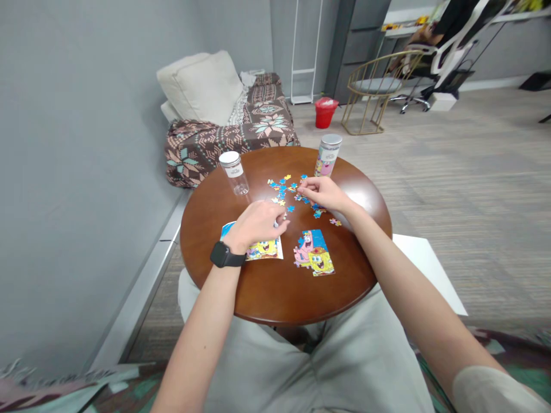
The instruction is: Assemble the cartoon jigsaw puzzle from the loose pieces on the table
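Over the reference picture sheet (275, 248) on the round wooden table, my left hand (258, 222) is curled, with a small pale puzzle piece (276, 223) showing at its thumb and fingers. My right hand (326, 193) reaches into the loose puzzle pieces (282, 188), mostly blue and some yellow. Its thumb and fingertips are pinched together; whatever is between them is too small to make out. A partly joined cartoon puzzle (316, 255), yellow, pink and blue with a ragged left edge, lies nearer to me, right of the sheet. My left wrist and hand cover part of the sheet.
On the table (275, 298) stand a clear jar with a white lid (235, 172) at the left and a printed jar (328, 155) at the back right. Beyond are a covered sofa (267, 123), a red bin (325, 112), a gold-framed chair (376, 86) and a seated person (450, 26).
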Motion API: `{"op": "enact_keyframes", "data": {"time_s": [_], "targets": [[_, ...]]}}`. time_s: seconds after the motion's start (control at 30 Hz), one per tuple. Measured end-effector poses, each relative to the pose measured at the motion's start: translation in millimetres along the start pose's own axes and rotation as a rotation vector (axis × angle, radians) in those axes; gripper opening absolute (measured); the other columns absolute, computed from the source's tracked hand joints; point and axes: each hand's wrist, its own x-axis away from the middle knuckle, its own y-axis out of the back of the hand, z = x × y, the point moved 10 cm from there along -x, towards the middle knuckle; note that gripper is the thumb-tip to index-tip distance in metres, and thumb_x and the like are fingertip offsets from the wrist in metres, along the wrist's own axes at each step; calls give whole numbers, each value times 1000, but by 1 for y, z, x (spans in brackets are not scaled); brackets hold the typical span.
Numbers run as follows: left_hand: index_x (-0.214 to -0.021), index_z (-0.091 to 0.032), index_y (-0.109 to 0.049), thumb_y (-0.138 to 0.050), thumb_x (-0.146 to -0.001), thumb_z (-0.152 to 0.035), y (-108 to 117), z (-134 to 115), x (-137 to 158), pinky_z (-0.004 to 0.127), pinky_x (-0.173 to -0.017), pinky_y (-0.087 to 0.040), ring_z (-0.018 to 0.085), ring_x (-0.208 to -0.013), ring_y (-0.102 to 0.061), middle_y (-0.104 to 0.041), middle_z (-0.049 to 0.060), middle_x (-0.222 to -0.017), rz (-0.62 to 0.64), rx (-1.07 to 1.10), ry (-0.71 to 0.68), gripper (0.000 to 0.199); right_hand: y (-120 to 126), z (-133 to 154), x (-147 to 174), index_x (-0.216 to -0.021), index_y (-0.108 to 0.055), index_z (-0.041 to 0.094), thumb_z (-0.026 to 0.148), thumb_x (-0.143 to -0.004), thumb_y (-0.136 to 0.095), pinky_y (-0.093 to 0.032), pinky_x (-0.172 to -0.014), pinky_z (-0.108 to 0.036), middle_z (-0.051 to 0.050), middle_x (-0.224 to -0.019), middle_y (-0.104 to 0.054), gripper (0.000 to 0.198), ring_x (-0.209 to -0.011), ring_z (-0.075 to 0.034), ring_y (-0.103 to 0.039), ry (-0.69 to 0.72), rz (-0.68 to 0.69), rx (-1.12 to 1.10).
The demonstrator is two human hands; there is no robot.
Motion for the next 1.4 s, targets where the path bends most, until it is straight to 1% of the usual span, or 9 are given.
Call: {"op": "enact_keyframes", "data": {"time_s": [0.1,0.23,0.53,0.67,0.8,1.03,1.2,1.27,1.4], "targets": [[-76,-18,-59,-59,-85,-52,-8,-9,-1,27,-61,-30,15,-66,-53,-62,0,-71,61,132,-32,35,7,1,0,-75,-61,15,46,-82,-55,-31,-54,-25,4,-52,-47,32,-50,-11,-42,32,-36,117],[-86,-21,-60,-71,-68,-69,-24,-19,-7,27,-59,-30,17,-70,-56,-63,-1,-77,152,193,-84,53,11,2,0,-75,-62,16,46,-82,-54,-30,-55,-25,4,-51,-47,32,-51,-11,-40,26,-45,203],[-97,-21,-61,-70,-71,-68,-28,-17,-5,29,-67,-39,20,-81,-60,-66,1,-88,156,218,-58,54,35,-11,-1,-74,-65,17,45,-83,-52,-39,-61,-26,-2,-62,-63,33,-60,-16,-54,-39,-232,314],[-114,-24,-66,-68,-75,-65,-21,-25,-4,28,-71,-41,20,-86,-60,-64,3,-94,120,219,-118,56,48,-20,1,-74,-66,17,45,-83,-52,-38,-59,-27,-3,-60,-62,32,-59,-17,-55,-108,-320,330],[-120,-31,-68,-66,-75,-69,-25,-33,-3,27,-67,-39,20,-83,-59,-62,3,-89,147,213,-180,59,50,-24,2,-74,-66,18,44,-83,-51,-38,-60,-28,-3,-61,-63,32,-61,-18,-57,-137,-331,353],[-119,-31,-70,-67,-73,-69,-24,-25,-3,29,-73,-43,21,-86,-61,-64,3,-89,130,189,-136,60,47,-29,0,-74,-66,19,42,-83,-51,-39,-59,-29,-3,-61,-63,29,-60,-19,-58,-132,-315,384],[-120,-24,-66,-60,-88,-53,-8,1,-1,31,-83,-45,22,-93,-65,-72,5,-100,13,154,5,44,51,-31,2,-73,-66,20,42,-83,-50,-40,-61,-29,-4,-63,-64,29,-63,-20,-59,-125,-344,401],[-109,-21,-68,-53,-94,-40,0,23,2,32,-82,-45,22,-87,-67,-73,6,-93,-44,75,144,29,54,-32,2,-71,-65,20,42,-83,-50,-41,-61,-30,-5,-64,-64,29,-64,-21,-59,-129,-359,413],[-96,-19,-68,-46,-95,-27,9,57,12,30,-77,-45,20,-78,-67,-72,6,-80,-95,-18,337,23,57,-33,3,-73,-68,19,37,-83,-51,-46,-71,-33,-9,-79,-68,27,-75,-23,-62,-124,-386,442]]}}
